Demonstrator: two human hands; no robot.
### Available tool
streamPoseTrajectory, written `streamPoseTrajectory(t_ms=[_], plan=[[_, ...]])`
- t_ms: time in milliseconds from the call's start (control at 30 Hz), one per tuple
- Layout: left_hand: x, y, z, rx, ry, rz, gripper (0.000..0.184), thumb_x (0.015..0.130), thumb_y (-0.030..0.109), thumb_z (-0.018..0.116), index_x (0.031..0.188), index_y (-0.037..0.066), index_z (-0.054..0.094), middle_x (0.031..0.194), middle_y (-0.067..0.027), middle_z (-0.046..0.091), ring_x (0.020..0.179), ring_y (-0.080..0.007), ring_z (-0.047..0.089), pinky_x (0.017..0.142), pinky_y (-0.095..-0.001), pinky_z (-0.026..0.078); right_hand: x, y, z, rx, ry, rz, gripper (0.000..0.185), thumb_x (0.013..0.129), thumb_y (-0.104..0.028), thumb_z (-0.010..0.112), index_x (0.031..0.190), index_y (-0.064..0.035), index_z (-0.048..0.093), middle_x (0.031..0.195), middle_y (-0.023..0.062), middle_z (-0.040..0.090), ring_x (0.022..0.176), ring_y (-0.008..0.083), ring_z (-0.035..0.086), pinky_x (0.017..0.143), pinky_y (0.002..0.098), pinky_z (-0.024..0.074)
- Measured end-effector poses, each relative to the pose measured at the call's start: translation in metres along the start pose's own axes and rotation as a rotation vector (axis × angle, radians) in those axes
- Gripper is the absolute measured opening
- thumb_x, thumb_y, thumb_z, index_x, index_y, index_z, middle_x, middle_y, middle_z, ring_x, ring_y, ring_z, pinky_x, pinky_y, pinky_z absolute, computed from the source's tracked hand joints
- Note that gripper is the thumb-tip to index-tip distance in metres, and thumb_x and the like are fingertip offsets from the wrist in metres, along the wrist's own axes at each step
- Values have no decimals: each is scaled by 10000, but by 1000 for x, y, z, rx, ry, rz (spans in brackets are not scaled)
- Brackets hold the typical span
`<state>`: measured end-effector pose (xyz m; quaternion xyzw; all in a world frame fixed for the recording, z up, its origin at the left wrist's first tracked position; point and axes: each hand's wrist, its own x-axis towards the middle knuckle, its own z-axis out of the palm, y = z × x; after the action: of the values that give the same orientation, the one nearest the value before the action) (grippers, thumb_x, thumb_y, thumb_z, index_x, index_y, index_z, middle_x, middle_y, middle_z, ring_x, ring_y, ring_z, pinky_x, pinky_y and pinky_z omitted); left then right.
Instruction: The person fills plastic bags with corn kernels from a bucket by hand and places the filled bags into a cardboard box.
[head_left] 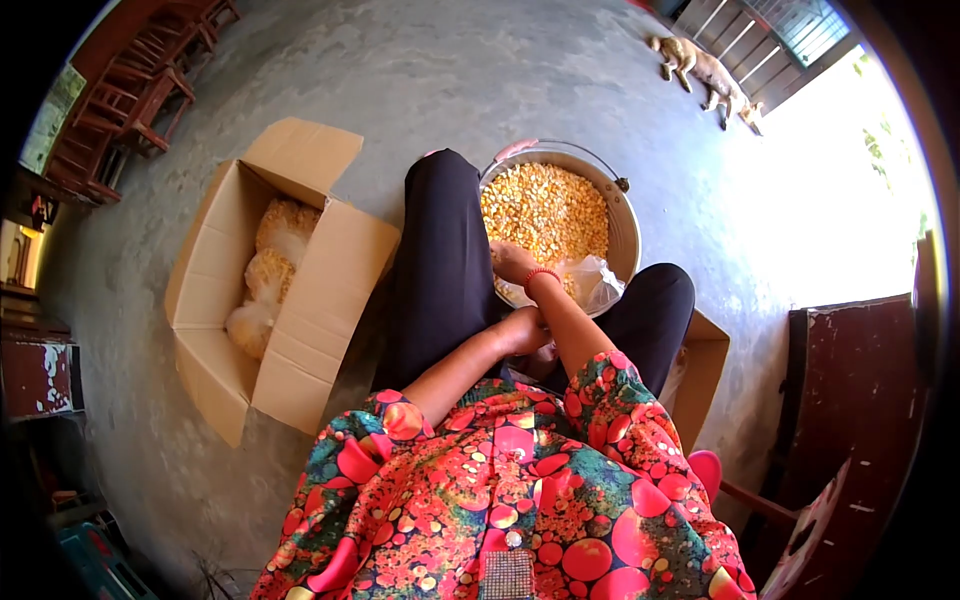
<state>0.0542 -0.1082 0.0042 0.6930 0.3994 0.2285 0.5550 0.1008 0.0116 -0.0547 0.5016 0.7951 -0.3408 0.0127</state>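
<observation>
A metal bucket (626, 225) with a wire handle stands between my knees, filled with yellow corn kernels (550, 205). My right hand (513, 263), with a red beaded bracelet at the wrist, reaches over the near left part of the bucket at the kernels. Its fingers look curled, and what they hold is hidden. Below the bucket, my left hand (524, 331) is curled under my crossing right forearm; its fingertips and anything in them are covered. A clear plastic bag (598, 284) lies at the bucket's near right rim, beside my right wrist.
An open cardboard box (325, 300) at left contains several bags of kernels (268, 272). Another cardboard box (704, 375) is partly hidden beyond my right knee. A dog (705, 75) lies on the concrete floor at the upper right. Wooden chairs (135, 95) line the upper left.
</observation>
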Motion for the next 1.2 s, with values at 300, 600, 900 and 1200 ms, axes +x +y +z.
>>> streamPoseTrajectory(t_ms=[300,600,900,1200], plan=[[-10,22,-11,-117,-35,-133,178,736,182,510,748,43,620,740,-102,618,705,-176,581,658,-301,438,-29,3,-10,945,-117,220,268,738,-311,540,844,-65,543,792,70,560,756,186,548,648,316,464],[-3,24,-26,-608,398,-202,247,827,235,461,735,50,595,515,45,418,435,-27,341,401,-186,263,-64,-2,-97,1652,-109,183,171,814,-255,476,797,-89,509,706,54,534,528,115,466,383,172,328],[-4,39,-39,-989,628,-208,230,852,287,446,751,90,507,482,62,363,340,-7,237,315,-156,170,-119,13,-102,1327,-124,207,205,821,-231,443,891,-61,535,794,53,547,641,123,517,464,197,397],[-6,41,-36,-937,573,-188,224,851,267,449,749,81,518,476,58,355,355,-14,241,327,-162,183,-106,30,-92,223,105,-300,235,802,-209,462,836,-21,600,770,42,584,731,149,557,661,247,447]])
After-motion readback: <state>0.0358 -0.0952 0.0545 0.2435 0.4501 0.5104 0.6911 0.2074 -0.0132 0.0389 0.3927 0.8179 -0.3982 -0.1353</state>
